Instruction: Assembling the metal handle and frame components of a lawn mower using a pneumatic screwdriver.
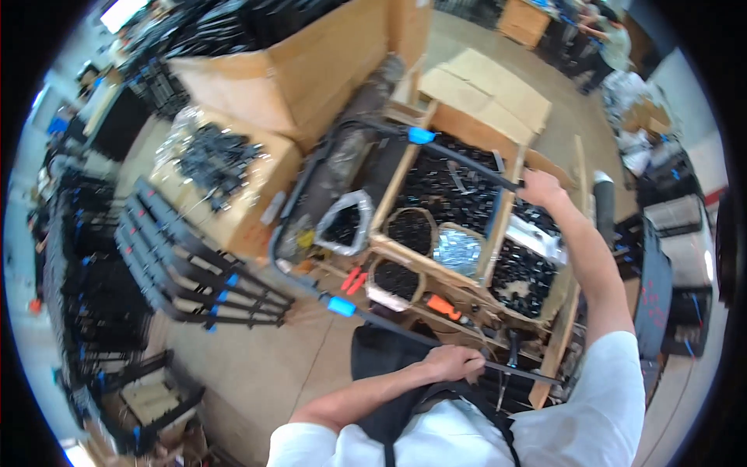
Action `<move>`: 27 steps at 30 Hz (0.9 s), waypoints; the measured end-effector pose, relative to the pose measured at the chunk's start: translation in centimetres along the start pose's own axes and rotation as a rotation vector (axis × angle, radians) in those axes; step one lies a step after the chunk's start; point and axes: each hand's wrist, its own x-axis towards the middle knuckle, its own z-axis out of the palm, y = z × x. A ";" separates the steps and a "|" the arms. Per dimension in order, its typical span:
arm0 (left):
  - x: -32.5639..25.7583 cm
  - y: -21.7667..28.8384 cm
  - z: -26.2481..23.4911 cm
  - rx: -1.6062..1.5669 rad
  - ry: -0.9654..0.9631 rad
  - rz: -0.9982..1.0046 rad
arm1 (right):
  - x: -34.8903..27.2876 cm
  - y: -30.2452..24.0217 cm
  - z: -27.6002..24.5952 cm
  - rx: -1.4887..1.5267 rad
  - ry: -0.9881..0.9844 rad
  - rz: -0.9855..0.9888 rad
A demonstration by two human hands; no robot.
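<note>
The U-shaped frame (pixel 475 164) looks smooth and matt, its sleeves (pixel 341 305) glossy plastic; the divided tray (pixel 436 271) is bare wood, the large carton (pixel 327 66) matt cardboard.

Bright, diffuse indoor light with fisheye distortion.
A panel (pixel 120 14) at upper left burns white; the foil bag (pixel 457 251) glints; black parts (pixel 451 191) blur into streaks; edges bow peripherally.

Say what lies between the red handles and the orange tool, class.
The head view shows small black parts in a round container between the red handles and orange tool.
</note>
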 end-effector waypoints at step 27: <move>-35.1 -30.4 -64.5 0.300 1.421 -0.911 | -35.1 -19.1 14.3 0.135 0.117 -0.066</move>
